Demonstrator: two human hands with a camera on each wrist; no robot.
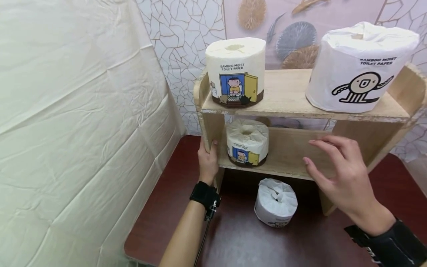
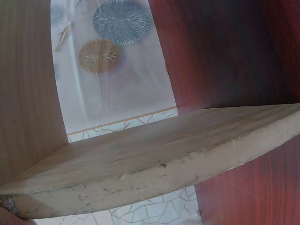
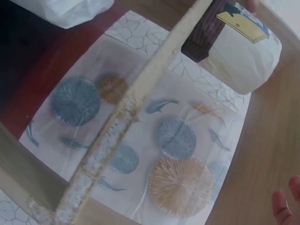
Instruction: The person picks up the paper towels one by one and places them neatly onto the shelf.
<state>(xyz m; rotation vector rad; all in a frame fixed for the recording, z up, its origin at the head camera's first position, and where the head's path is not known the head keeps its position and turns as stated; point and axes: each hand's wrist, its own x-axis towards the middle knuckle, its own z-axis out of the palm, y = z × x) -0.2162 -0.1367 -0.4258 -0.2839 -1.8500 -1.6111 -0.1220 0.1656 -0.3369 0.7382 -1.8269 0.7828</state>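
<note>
A two-tier wooden shelf (image 1: 287, 91) stands on the table. My left hand (image 1: 208, 163) grips its left side panel, thumb on the inner face. In front of the middle board's right part hovers my right hand (image 1: 347, 174), fingers loosely bent and holding nothing; its fingertips (image 3: 281, 211) show at the right wrist view's corner. A toilet roll with a cartoon wrapper (image 1: 237, 72) sits at the top board's left, a white-wrapped toilet roll (image 1: 360, 70) at its right. Another cartoon-wrapped roll (image 1: 247, 144) occupies the middle board's left. Below, a smaller-looking white roll (image 1: 276, 202) rests on the table.
The dark red table (image 1: 240, 244) extends beneath and around the shelf. A pale cloth (image 1: 83, 111) hangs along the left side. Behind the shelf is a patterned backdrop (image 1: 186, 44). A cable (image 1: 203, 241) runs down from the left wristband.
</note>
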